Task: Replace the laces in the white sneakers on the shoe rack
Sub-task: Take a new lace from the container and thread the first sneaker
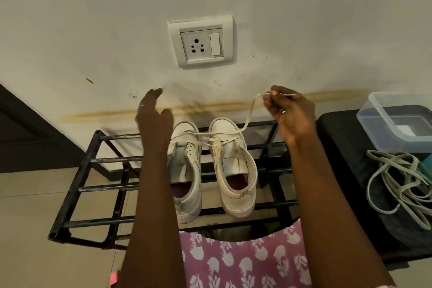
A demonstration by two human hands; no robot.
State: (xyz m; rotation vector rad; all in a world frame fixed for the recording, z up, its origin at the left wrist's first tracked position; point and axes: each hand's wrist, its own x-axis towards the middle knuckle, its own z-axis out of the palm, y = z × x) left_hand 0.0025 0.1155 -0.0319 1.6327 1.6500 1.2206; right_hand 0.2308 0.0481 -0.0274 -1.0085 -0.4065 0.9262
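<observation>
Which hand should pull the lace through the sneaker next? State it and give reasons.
Right. The right hand pinches the lace rising from the right sneaker; the left hand is open, holding nothing.

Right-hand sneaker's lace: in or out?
Partly in. The flat white lace crosses the front eyelets of the right-hand white sneaker; one end rises to the right hand, which pinches it.

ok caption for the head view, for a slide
Right hand pinches a white lace leading to white sneakers on a black metal shoe rack.
</observation>
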